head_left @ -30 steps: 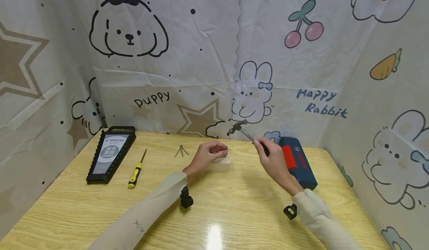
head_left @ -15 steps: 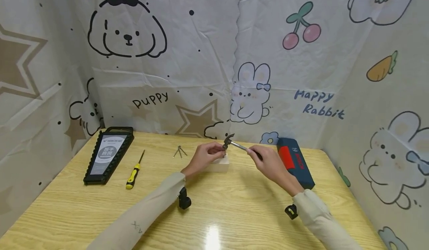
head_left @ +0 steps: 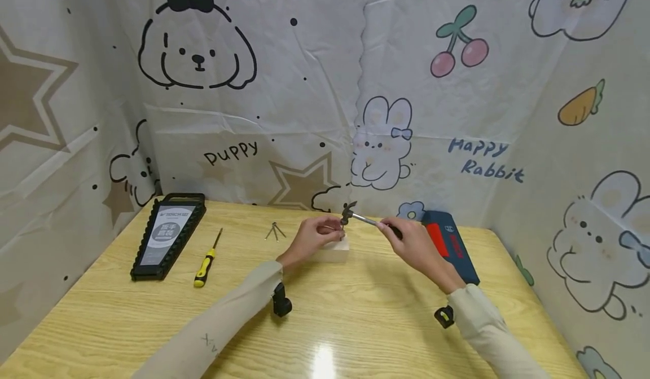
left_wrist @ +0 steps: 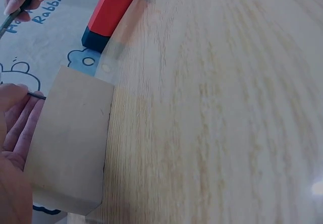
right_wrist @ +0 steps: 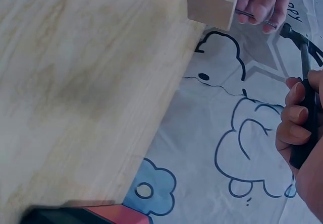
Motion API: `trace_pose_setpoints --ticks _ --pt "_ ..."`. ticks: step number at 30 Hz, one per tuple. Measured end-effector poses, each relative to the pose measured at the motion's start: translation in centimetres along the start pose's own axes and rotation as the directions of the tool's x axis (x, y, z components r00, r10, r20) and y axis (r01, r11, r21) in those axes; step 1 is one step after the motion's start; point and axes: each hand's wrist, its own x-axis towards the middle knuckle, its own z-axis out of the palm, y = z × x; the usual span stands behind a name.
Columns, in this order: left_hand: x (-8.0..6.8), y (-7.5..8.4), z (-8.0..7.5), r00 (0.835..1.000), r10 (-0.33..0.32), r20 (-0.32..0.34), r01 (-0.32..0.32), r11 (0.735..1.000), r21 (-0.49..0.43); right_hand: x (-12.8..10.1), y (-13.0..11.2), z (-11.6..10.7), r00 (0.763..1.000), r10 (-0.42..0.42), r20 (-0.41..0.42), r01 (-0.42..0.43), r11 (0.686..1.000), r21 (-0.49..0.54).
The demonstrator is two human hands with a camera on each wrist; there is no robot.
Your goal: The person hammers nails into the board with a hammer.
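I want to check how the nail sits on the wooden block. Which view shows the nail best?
The left wrist view: the nail shows dark against the wooden block, pinched by the left hand. In the right wrist view it is a thin line under the fingers. In the head view it is too small to tell.

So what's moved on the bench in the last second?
The small steel hammer in the right hand came down from its raised position; its head is now right above the nail pinched by the left hand on the pale wooden block. Both grips held. The block, yellow-handled screwdriver, black tool tray and blue-red case stayed put.
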Motion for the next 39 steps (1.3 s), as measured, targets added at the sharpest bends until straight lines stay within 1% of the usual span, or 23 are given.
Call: trace_pose_setpoints --ticks 4,7,10,12,13,14,16,18,20,21,24,26,28,29,30,32,34,35,36,39 --pt "-0.1 0.1 -0.1 1.000 -0.006 -0.002 0.006 0.999 -0.032 0.4 0.0 -0.6 0.999 -0.022 -0.039 0.022 1.000 0.007" --pt "-0.1 0.2 -0.1 1.000 -0.008 0.008 0.008 0.999 -0.035 0.5 0.0 -1.0 0.995 -0.028 -0.096 0.030 0.999 0.020" --pt "0.0 0.2 0.0 1.000 -0.002 0.021 0.003 0.999 -0.042 0.3 0.1 -1.0 0.987 -0.012 -0.160 0.021 0.998 0.053" --pt "0.1 0.1 0.0 1.000 -0.001 0.023 0.002 0.999 -0.045 0.0 0.2 -0.6 0.984 0.002 -0.175 0.012 0.997 0.081" --pt "0.1 0.1 0.0 1.000 -0.002 0.022 0.003 0.999 -0.045 -0.1 0.3 -0.3 0.986 0.011 -0.164 0.004 0.996 0.090" --pt "0.1 0.2 0.1 1.000 -0.003 0.020 0.003 0.999 -0.044 -0.3 0.3 0.0 0.991 0.020 -0.133 -0.007 0.995 0.096" --pt "0.1 0.2 0.1 1.000 -0.005 0.016 0.006 0.999 -0.037 -0.5 0.3 0.4 0.998 0.030 -0.048 -0.026 0.996 0.091" --pt "0.1 0.2 0.1 1.000 -0.007 0.011 0.008 0.999 -0.033 -0.5 0.3 0.7 0.999 0.028 0.026 -0.030 0.998 0.056" --pt "0.0 0.3 0.1 1.000 -0.009 0.010 0.009 1.000 -0.026 -0.3 0.2 0.5 0.998 0.012 0.055 -0.013 1.000 0.014" --pt "0.0 0.3 0.1 1.000 -0.010 0.010 0.011 1.000 -0.023 -0.2 0.1 0.4 0.999 -0.003 0.041 0.003 1.000 -0.001" --pt "-0.1 0.3 0.1 1.000 -0.001 0.011 0.002 1.000 -0.029 0.3 0.0 -0.1 0.998 -0.045 -0.053 0.045 0.999 -0.003" --pt "-0.1 0.2 0.1 1.000 0.003 0.011 -0.002 1.000 -0.031 0.4 -0.2 -0.3 0.991 -0.060 -0.119 0.065 0.997 0.042" --pt "-0.1 0.2 0.0 1.000 0.005 0.010 -0.005 0.999 -0.038 0.3 -0.2 -0.2 0.988 -0.050 -0.146 0.064 0.994 0.090" --pt "-0.1 0.3 0.0 1.000 0.003 0.009 -0.002 0.999 -0.039 0.3 -0.2 -0.1 0.990 -0.041 -0.136 0.055 0.993 0.106" --pt "-0.1 0.3 0.0 1.000 -0.001 0.008 0.001 0.999 -0.037 0.2 -0.2 0.0 0.994 -0.030 -0.104 0.041 0.994 0.105" --pt "-0.1 0.4 0.0 1.000 -0.003 0.005 0.003 0.999 -0.034 -0.1 0.0 0.4 1.000 0.001 -0.014 0.000 0.995 0.097" --pt "-0.1 0.4 0.1 1.000 -0.006 -0.002 0.006 1.000 -0.022 -0.3 0.0 0.6 0.997 0.033 0.067 -0.037 0.998 0.059" --pt "-0.1 0.4 0.1 1.000 -0.008 -0.004 0.008 1.000 -0.016 -0.4 0.1 0.7 0.994 0.046 0.095 -0.049 0.998 0.034" --pt "-0.1 0.4 0.1 1.000 -0.010 -0.007 0.010 1.000 -0.008 -0.4 0.1 0.6 0.993 0.052 0.109 -0.054 0.998 0.013" --pt "-0.1 0.4 0.1 1.000 -0.015 -0.010 0.015 1.000 0.001 -0.2 0.1 0.1 0.994 0.058 0.091 -0.055 0.998 -0.038"
